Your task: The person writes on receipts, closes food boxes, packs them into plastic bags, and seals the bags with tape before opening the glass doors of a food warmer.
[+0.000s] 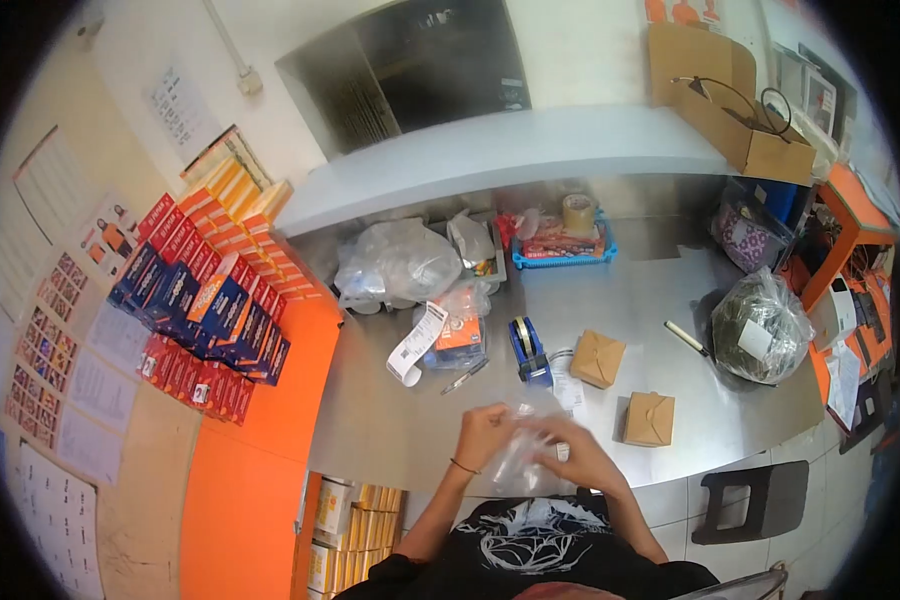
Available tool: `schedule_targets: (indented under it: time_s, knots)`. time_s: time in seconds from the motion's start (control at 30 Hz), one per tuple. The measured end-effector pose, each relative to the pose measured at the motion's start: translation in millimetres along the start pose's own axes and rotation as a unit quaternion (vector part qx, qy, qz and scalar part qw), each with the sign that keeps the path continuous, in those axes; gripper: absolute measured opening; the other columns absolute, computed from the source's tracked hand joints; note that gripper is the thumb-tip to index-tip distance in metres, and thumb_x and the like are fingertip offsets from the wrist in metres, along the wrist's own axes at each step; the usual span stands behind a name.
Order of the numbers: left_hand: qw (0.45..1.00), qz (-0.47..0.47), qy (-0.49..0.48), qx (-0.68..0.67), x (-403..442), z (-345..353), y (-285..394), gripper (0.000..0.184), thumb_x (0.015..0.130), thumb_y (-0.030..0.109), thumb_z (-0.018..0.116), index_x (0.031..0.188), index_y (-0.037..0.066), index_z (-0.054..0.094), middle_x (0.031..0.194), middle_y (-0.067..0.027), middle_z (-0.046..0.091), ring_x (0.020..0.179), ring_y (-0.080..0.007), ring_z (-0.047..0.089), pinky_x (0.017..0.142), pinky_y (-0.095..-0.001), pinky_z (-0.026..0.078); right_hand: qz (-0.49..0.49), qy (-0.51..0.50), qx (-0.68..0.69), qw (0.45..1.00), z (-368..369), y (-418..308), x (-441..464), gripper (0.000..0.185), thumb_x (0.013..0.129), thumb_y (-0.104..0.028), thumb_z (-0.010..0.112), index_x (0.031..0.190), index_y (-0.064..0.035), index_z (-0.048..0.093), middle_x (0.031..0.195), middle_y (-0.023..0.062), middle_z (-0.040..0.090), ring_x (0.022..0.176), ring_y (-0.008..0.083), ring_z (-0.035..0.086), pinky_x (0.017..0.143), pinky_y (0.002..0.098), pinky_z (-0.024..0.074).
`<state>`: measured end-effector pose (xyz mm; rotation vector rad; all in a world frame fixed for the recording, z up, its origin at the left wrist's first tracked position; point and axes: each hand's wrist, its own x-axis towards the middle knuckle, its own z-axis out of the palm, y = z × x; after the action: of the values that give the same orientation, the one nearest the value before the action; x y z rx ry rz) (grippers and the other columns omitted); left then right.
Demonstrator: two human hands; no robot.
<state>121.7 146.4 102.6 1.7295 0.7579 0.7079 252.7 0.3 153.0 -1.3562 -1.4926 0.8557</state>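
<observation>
At our far left, stacked red, blue and orange boxes (pixel 215 315) fill the back of the orange counter (pixel 255 440), whose right edge meets the steel table (pixel 370 425). From that edge a broad stretch of steel gives us room as far as our left wrist. Farther back, a large plastic bundle (pixel 400 262) sits by the raised shelf, and in front of it a printed label (pixel 418 345) curls over an orange packet (pixel 460 335), with a pen (pixel 464 376) just nearer us. Our left hand (pixel 484 436) is at the near edge, its fingers curled in and pinching the clear plastic bag (pixel 518 462), which is between our hands, over that edge. Behind the bag stands a blue tape dispenser (pixel 530 352), leaving little space there. Our right hand (pixel 568 450) reaches across the bag, thumb apart from the fingers; they are blurred, so we cannot tell whether the tips pinch the film. Right of the dispenser lie a paper strip (pixel 567 380) and two small cardboard boxes, the farther one (pixel 598 358) and the nearer one (pixel 649 419), apart from each other. Beyond them, a marker (pixel 686 338) lies near a round wrapped bundle (pixel 760 325), with steel running nearer us to the table's front edge.
</observation>
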Motion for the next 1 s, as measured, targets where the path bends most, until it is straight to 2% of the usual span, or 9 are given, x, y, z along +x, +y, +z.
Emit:
schedule_targets:
  time_s: [0.1, 0.17, 0.33, 0.43, 0.63, 0.7, 0.8, 0.9, 1.0]
  knots:
    - [0.979, 0.06, -0.053, 0.185, -8, 20, 17, 0.013, 0.075, 0.012, 0.069, 0.082, 0.002, 0.067, 0.06, -0.0093, 0.06, 0.048, -0.016, 0.051, 0.049, -0.0306, 0.042, 0.037, 0.232, -0.007, 0.972, -3, 1, 2, 0.048, 0.078, -0.017, 0.071, 0.12, -0.0044, 0.051, 0.103, 0.0118, 0.055, 0.092, 0.0216, 0.059, 0.081, 0.0318, 0.0492]
    - [0.994, 0.105, -0.043, -0.005, -8, 36, 18, 0.016, 0.073, 0.018, 0.071, 0.08, 0.005, 0.067, 0.062, -0.0154, 0.058, 0.05, -0.021, 0.054, 0.051, -0.0334, 0.043, 0.026, 0.255, -0.033, 0.966, -2, 10, -3, 0.047, 0.078, -0.016, 0.071, 0.119, -0.0042, 0.051, 0.098, 0.0109, 0.055, 0.089, 0.0204, 0.058, 0.077, 0.0301, 0.0491]
    - [0.968, 0.088, -0.147, 0.184, -8, 51, 43, 0.027, 0.067, 0.026, 0.075, 0.07, 0.004, 0.061, 0.057, -0.0119, 0.055, 0.05, -0.0178, 0.053, 0.05, -0.0314, 0.042, 0.104, 0.244, 0.222, 0.938, -12, 31, -28, 0.041, 0.078, -0.008, 0.068, 0.115, -0.0041, 0.053, 0.076, 0.0056, 0.05, 0.071, 0.0155, 0.053, 0.064, 0.0255, 0.0454]
    - [0.971, 0.066, -0.176, 0.15, -4, 48, 48, 0.028, 0.065, 0.022, 0.075, 0.062, 0.004, 0.054, 0.053, -0.0049, 0.051, 0.049, -0.011, 0.048, 0.049, -0.0275, 0.04, 0.113, 0.276, 0.043, 0.954, -38, 36, -46, 0.043, 0.072, 0.006, 0.057, 0.113, -0.0047, 0.053, 0.067, 0.0039, 0.042, 0.061, 0.0163, 0.046, 0.059, 0.0274, 0.0397]
    - [0.942, 0.154, 0.225, 0.196, 33, 24, 65, 0.019, 0.07, 0.005, 0.061, 0.088, 0.001, 0.055, 0.083, -0.0089, 0.059, 0.064, -0.0107, 0.051, 0.056, -0.0274, 0.047, 0.076, 0.613, -0.205, 0.759, -104, 25, -82, 0.044, 0.074, 0.007, 0.05, 0.116, -0.0056, 0.051, 0.087, 0.0095, 0.048, 0.076, 0.0181, 0.052, 0.067, 0.0312, 0.0448]
    - [0.981, 0.017, 0.128, -0.148, 35, 46, 76, 0.027, 0.076, 0.004, 0.06, 0.102, 0.001, 0.054, 0.094, -0.0098, 0.058, 0.07, -0.0122, 0.052, 0.064, -0.0288, 0.05, 0.059, 0.634, -0.012, 0.771, -106, 23, -72, 0.042, 0.078, 0.003, 0.053, 0.118, -0.0037, 0.048, 0.1, 0.0095, 0.052, 0.084, 0.0199, 0.055, 0.075, 0.0289, 0.0458]
    - [0.991, 0.046, -0.051, -0.115, 31, 78, 57, 0.024, 0.085, 0.01, 0.059, 0.108, 0.003, 0.055, 0.096, -0.007, 0.059, 0.069, -0.0119, 0.051, 0.066, -0.0268, 0.049, -0.002, 0.556, 0.361, 0.749, -91, 42, -48, 0.035, 0.08, 0.0, 0.057, 0.114, -0.0031, 0.052, 0.102, 0.0073, 0.055, 0.092, 0.0177, 0.056, 0.08, 0.0273, 0.0461]
    - [0.965, 0.226, -0.091, 0.099, 24, 95, 14, 0.013, 0.091, 0.016, 0.057, 0.094, 0.004, 0.058, 0.085, -0.003, 0.058, 0.067, -0.0099, 0.049, 0.063, -0.0236, 0.045, 0.003, 0.489, 0.142, 0.861, -62, 69, -26, 0.03, 0.079, 0.0, 0.059, 0.109, -0.0031, 0.056, 0.093, 0.0084, 0.059, 0.093, 0.0154, 0.056, 0.081, 0.0263, 0.0454]
    - [0.978, 0.08, 0.085, 0.172, 44, 14, 27, 0.02, 0.09, 0.02, 0.058, 0.079, 0.004, 0.052, 0.074, -0.0006, 0.052, 0.065, -0.009, 0.046, 0.058, -0.0219, 0.041, 0.039, 0.486, -0.093, 0.868, -102, 82, -41, 0.018, 0.083, -0.004, 0.06, 0.1, -0.0029, 0.057, 0.076, 0.0086, 0.057, 0.078, 0.0136, 0.057, 0.07, 0.0255, 0.0469]
